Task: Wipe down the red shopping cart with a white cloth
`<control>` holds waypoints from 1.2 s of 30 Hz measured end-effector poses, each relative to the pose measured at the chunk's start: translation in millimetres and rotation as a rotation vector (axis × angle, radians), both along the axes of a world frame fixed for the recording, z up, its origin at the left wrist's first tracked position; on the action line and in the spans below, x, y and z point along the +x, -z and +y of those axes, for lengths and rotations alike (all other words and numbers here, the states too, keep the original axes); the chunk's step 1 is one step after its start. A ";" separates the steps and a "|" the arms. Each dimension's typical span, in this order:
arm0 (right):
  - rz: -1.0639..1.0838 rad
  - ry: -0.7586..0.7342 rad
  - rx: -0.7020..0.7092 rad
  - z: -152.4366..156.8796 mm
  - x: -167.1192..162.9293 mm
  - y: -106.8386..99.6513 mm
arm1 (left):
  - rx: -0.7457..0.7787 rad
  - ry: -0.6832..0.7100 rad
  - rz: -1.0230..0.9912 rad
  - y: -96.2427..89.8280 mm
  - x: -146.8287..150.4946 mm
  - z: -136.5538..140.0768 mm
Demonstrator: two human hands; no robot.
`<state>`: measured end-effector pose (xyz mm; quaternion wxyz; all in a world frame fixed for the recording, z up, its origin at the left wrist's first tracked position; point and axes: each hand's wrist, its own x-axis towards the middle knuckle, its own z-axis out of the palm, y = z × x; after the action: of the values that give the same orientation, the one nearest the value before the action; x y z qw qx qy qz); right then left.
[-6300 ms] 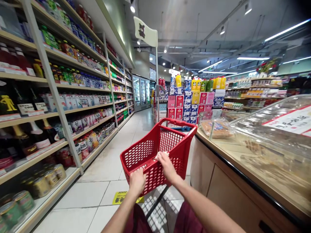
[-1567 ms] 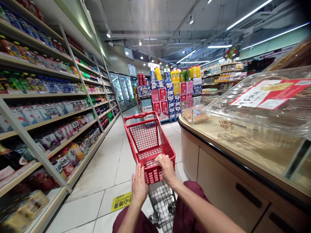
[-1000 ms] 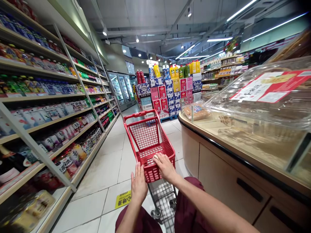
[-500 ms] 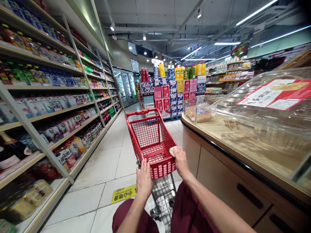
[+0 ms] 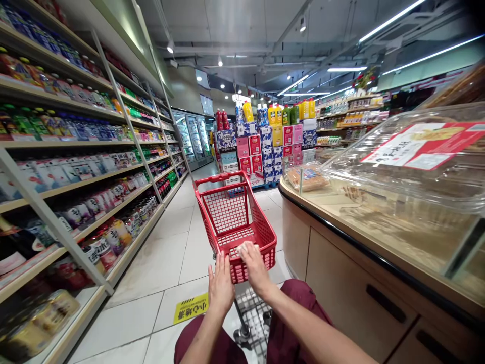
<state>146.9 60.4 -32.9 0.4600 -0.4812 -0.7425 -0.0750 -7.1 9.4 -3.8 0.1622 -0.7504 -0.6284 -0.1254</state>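
Note:
A red plastic shopping cart basket (image 5: 227, 210) stands in front of me on its metal frame, and nothing lies in it. My left hand (image 5: 221, 288) rests against the near left corner of the basket, fingers stretched out and holding nothing. On the middle of the near rim, my right hand (image 5: 253, 265) presses a small crumpled white cloth (image 5: 247, 246) under its fingers. Most of the cloth is hidden by that hand. My two hands are close together but apart.
Drink shelves (image 5: 71, 144) run along the left. At the right is a wooden counter (image 5: 341, 253) with clear food packs (image 5: 417, 162). Stacked drink boxes (image 5: 261, 156) stand ahead. A yellow floor sign (image 5: 191, 307) lies on the white tiles, left of the cart.
My right hand has moved left with the white cloth, from the basket's right corner to the middle of the near rim. My left hand stays at the near left corner.

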 end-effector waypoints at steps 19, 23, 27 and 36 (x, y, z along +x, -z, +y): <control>0.071 0.227 -0.116 11.5 38.2 -8.4 | 0.007 0.000 0.032 1.6 -2.8 -0.4; 0.069 0.198 -0.087 5.4 22.2 -1.7 | 0.009 -0.005 0.007 2.0 2.6 0.5; -0.029 -0.028 -0.016 -0.6 -22.2 3.5 | 0.013 0.034 0.009 0.2 -0.5 -0.4; 0.075 0.144 -0.007 5.2 13.9 2.6 | 0.077 0.033 -0.017 5.8 1.8 0.1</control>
<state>160.8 65.6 -35.5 0.4790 -0.5376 -0.6884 -0.0872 -5.3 9.5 -9.7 0.1832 -0.7527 -0.6122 -0.1585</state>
